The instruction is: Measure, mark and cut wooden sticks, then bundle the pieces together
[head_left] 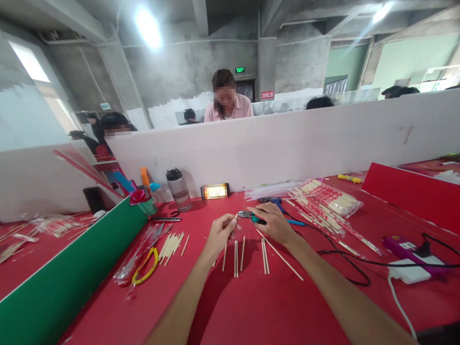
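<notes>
My left hand (221, 233) pinches a small pale wooden stick, its tip showing at the fingertips. My right hand (273, 224) is wrapped round pliers (245, 214) with dark green handles, whose jaws point left and meet the stick. Below the hands, several thin sticks (236, 259) lie on the red tabletop (240, 319), with a pair (264, 255) and one long slanted stick (285, 259) further right. A pile of short sticks (172, 247) lies to the left, beside yellow-handled scissors (146, 267).
A bottle (178, 189) and a phone (214, 191) stand at the white partition (275, 143). Packaged sticks (326, 202), a blue tool (271, 201), black cable and a purple power strip (412, 254) lie right. Green (72, 278) and red (425, 201) dividers flank the area. A person sits opposite.
</notes>
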A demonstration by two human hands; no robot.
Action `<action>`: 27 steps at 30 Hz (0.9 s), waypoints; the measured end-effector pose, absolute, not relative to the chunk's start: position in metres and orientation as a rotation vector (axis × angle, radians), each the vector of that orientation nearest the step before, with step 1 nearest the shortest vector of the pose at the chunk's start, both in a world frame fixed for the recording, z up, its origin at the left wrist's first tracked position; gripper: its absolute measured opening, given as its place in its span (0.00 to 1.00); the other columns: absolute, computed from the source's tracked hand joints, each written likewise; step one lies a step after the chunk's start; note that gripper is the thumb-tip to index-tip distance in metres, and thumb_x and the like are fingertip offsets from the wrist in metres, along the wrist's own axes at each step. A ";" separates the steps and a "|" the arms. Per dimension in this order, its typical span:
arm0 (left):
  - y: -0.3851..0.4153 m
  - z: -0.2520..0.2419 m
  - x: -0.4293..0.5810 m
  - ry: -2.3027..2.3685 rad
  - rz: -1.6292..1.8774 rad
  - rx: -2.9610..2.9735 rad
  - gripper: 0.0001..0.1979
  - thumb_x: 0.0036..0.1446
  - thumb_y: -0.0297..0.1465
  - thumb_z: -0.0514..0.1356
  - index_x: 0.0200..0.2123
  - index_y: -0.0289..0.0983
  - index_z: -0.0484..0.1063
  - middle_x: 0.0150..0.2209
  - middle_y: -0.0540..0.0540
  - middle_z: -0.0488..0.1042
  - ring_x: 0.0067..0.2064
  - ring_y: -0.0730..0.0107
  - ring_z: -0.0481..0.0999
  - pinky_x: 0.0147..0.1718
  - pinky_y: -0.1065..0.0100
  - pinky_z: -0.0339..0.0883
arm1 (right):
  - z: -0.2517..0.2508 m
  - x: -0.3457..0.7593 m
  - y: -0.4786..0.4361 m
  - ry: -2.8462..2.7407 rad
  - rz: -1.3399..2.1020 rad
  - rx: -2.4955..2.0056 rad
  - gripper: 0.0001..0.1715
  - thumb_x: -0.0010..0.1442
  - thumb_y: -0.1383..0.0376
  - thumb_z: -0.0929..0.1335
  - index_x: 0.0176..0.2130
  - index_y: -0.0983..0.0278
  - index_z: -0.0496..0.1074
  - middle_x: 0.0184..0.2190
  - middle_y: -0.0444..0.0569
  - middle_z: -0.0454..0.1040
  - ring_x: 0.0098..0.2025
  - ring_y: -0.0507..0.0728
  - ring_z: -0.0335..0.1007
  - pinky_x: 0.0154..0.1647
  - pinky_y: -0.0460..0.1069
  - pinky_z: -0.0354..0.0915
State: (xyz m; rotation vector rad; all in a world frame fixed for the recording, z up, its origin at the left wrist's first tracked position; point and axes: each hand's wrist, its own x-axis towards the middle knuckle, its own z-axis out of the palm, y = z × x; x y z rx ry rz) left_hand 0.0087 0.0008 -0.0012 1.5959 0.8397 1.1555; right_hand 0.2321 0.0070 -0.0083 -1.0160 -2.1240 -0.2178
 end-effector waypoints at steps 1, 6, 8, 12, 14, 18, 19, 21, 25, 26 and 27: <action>0.001 -0.001 0.009 0.841 1.155 1.592 0.17 0.57 0.44 0.60 0.36 0.35 0.71 0.28 0.48 0.75 0.20 0.80 0.62 0.18 0.75 0.52 | -0.008 0.232 0.007 -2.123 -0.219 -1.017 0.25 0.61 0.66 0.68 0.57 0.58 0.69 0.46 0.51 0.74 0.49 0.61 0.66 0.54 0.57 0.58; 0.001 -0.002 0.009 0.840 1.148 1.555 0.18 0.56 0.45 0.61 0.37 0.35 0.71 0.28 0.48 0.75 0.19 0.80 0.61 0.18 0.75 0.50 | -0.010 0.233 0.008 -2.108 -0.235 -1.016 0.24 0.60 0.66 0.68 0.57 0.59 0.70 0.46 0.51 0.74 0.48 0.62 0.67 0.53 0.56 0.58; 0.000 -0.002 0.010 0.827 1.150 1.519 0.19 0.56 0.46 0.61 0.38 0.35 0.72 0.28 0.48 0.75 0.19 0.81 0.61 0.18 0.75 0.50 | -0.011 0.233 0.009 -2.097 -0.249 -1.006 0.24 0.60 0.67 0.68 0.56 0.59 0.70 0.45 0.51 0.75 0.48 0.61 0.66 0.53 0.56 0.58; -0.003 0.000 0.013 0.793 1.135 1.410 0.20 0.54 0.46 0.62 0.40 0.34 0.73 0.29 0.49 0.74 0.19 0.82 0.59 0.17 0.76 0.49 | -0.012 0.233 0.011 -2.075 -0.276 -0.981 0.23 0.60 0.67 0.69 0.55 0.60 0.71 0.45 0.51 0.75 0.47 0.61 0.66 0.52 0.55 0.59; -0.004 0.000 0.015 0.754 1.134 1.364 0.19 0.55 0.45 0.62 0.40 0.34 0.74 0.28 0.49 0.74 0.18 0.83 0.58 0.16 0.76 0.48 | -0.012 0.235 0.011 -2.073 -0.285 -0.968 0.23 0.60 0.67 0.69 0.55 0.59 0.71 0.45 0.51 0.75 0.47 0.61 0.67 0.53 0.55 0.58; -0.001 -0.001 0.015 0.706 1.180 1.293 0.17 0.56 0.44 0.61 0.37 0.35 0.73 0.28 0.50 0.73 0.17 0.84 0.57 0.15 0.77 0.47 | -0.011 0.237 0.010 -2.115 -0.290 -0.929 0.23 0.60 0.68 0.68 0.55 0.58 0.70 0.46 0.50 0.75 0.48 0.61 0.67 0.53 0.56 0.58; 0.000 -0.001 0.014 0.712 1.199 1.280 0.17 0.56 0.44 0.61 0.37 0.35 0.72 0.28 0.50 0.73 0.17 0.84 0.57 0.15 0.77 0.46 | -0.011 0.238 0.010 -2.130 -0.287 -0.918 0.24 0.60 0.68 0.68 0.56 0.58 0.70 0.46 0.50 0.75 0.48 0.61 0.67 0.54 0.56 0.58; 0.002 -0.001 0.011 0.735 1.230 1.273 0.17 0.57 0.44 0.61 0.37 0.35 0.72 0.29 0.50 0.73 0.17 0.84 0.59 0.15 0.77 0.47 | -0.011 0.237 0.009 -2.148 -0.278 -0.910 0.25 0.60 0.69 0.68 0.56 0.58 0.70 0.46 0.51 0.74 0.48 0.61 0.67 0.54 0.56 0.58; 0.005 0.000 0.007 0.794 1.243 1.338 0.18 0.57 0.44 0.61 0.38 0.35 0.73 0.29 0.50 0.72 0.19 0.82 0.62 0.16 0.77 0.50 | -0.012 0.234 0.009 -2.128 -0.247 -0.950 0.27 0.59 0.68 0.68 0.58 0.59 0.68 0.47 0.52 0.73 0.49 0.61 0.66 0.55 0.56 0.57; 0.005 0.000 0.006 0.805 1.238 1.357 0.18 0.57 0.45 0.61 0.38 0.35 0.72 0.29 0.50 0.72 0.20 0.82 0.62 0.16 0.77 0.51 | -0.012 0.233 0.009 -2.120 -0.242 -0.965 0.27 0.59 0.68 0.68 0.58 0.59 0.68 0.47 0.52 0.73 0.50 0.61 0.66 0.56 0.56 0.58; 0.005 -0.001 0.007 0.813 1.230 1.377 0.17 0.57 0.45 0.61 0.38 0.35 0.72 0.29 0.50 0.73 0.20 0.82 0.63 0.17 0.77 0.52 | -0.013 0.233 0.009 -2.112 -0.238 -0.980 0.28 0.59 0.68 0.68 0.59 0.59 0.68 0.46 0.52 0.72 0.49 0.61 0.65 0.56 0.57 0.58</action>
